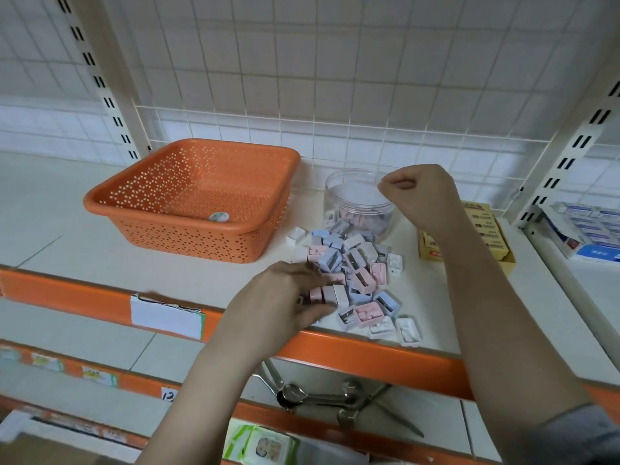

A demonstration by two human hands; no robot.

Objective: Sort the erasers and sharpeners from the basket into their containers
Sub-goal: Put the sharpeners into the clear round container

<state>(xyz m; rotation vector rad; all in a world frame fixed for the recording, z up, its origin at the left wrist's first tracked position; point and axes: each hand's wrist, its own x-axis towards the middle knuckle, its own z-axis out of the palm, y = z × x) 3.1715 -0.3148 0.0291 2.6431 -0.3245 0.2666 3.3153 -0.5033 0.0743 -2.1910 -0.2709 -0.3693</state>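
Observation:
An orange perforated basket stands on the shelf, holding only a small round sticker-like thing. To its right lies a pile of several pink, blue and white sharpeners. My left hand grips a few sharpeners at the pile's front left edge. A clear round jar with several sharpeners inside stands behind the pile. My right hand hovers over the jar's right rim with fingers curled; what it holds is hidden. A yellow box of erasers sits partly behind my right forearm.
A white box with blue packets sits on the neighbouring shelf at right. The orange shelf edge runs along the front with a white label. Metal spoons lie on the lower shelf. A wire grid backs the shelf.

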